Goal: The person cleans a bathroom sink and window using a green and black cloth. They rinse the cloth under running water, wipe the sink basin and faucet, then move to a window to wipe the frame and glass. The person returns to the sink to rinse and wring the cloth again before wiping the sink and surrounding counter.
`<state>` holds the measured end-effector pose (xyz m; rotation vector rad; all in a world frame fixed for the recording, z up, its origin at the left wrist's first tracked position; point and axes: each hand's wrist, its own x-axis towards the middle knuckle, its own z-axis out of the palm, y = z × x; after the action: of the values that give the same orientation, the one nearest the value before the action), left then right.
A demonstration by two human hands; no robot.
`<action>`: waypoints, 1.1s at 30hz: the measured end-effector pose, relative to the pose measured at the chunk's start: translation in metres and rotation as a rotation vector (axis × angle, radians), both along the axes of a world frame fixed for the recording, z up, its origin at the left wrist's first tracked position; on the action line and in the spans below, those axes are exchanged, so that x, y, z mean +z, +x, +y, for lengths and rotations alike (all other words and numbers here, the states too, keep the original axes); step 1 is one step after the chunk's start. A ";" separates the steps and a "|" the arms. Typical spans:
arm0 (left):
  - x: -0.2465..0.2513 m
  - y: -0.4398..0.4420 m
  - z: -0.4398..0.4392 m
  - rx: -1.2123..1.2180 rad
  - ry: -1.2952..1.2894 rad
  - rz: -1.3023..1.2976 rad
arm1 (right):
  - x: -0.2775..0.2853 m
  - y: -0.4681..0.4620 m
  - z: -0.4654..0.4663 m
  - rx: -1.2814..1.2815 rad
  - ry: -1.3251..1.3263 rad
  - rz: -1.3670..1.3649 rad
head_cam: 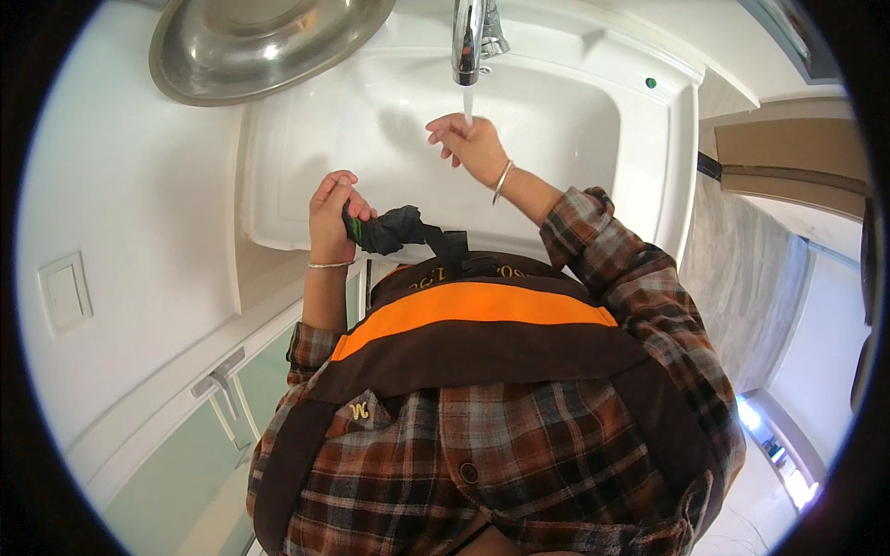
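Note:
Water runs from the chrome faucet (467, 59) onto my right hand (473, 144), which is over the basin of the white sink (556, 111). The fingers of that hand are loosely bent, and nothing shows in them; a bangle circles the wrist. At the sink's front left, my left hand (334, 208) is closed on a bunched dark cloth (393, 229) with a bit of green by the fingers. A black strap (450, 251) trails from the cloth's right end towards the brown and orange apron (473, 304).
A large round metal bowl (257, 52) overhangs the sink's back left corner. A small green object (651, 83) lies on the right rim. At the left are a wall switch (66, 293) and a window handle (222, 379). Cardboard (793, 153) stands at the right.

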<state>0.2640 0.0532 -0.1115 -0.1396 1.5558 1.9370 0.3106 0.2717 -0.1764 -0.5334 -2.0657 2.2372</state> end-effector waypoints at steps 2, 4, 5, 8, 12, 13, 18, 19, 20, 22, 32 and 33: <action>-0.001 0.000 -0.001 -0.004 0.003 -0.005 | -0.001 -0.002 -0.006 -0.004 -0.130 -0.048; -0.002 0.000 -0.001 -0.003 0.005 -0.014 | 0.000 -0.005 -0.006 -0.039 -0.276 -0.062; -0.003 0.000 -0.001 -0.001 0.005 -0.014 | 0.001 -0.008 -0.004 -0.065 -0.290 -0.060; -0.003 -0.001 -0.001 0.003 -0.003 -0.017 | -0.005 -0.019 0.011 -0.117 -0.252 -0.059; -0.002 -0.001 0.000 0.007 -0.022 -0.022 | -0.039 -0.040 0.050 -0.118 -0.445 -0.014; -0.001 -0.002 0.000 0.003 -0.019 -0.020 | -0.053 -0.041 0.065 -0.112 -0.295 -0.081; 0.001 -0.002 0.001 0.032 -0.074 -0.060 | -0.132 -0.019 0.121 -0.270 -0.088 -0.316; 0.001 -0.003 0.001 0.044 -0.082 -0.068 | -0.145 -0.018 0.123 -0.365 -0.161 -0.477; 0.001 -0.003 0.001 0.044 -0.071 -0.074 | -0.156 -0.020 0.119 -0.324 -0.320 -0.373; 0.001 -0.004 0.001 0.058 -0.067 -0.094 | -0.174 -0.029 0.093 -0.312 -0.623 -0.254; -0.002 -0.005 0.000 0.036 -0.058 -0.061 | -0.136 -0.003 -0.016 0.686 -0.820 -0.577; -0.003 -0.005 -0.001 0.039 -0.051 -0.063 | -0.131 0.003 -0.007 0.780 -0.825 -0.623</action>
<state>0.2589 0.0526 -0.1142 -0.2521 1.5724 1.9042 0.3134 0.2645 -0.3073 -0.5572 -1.5756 3.8484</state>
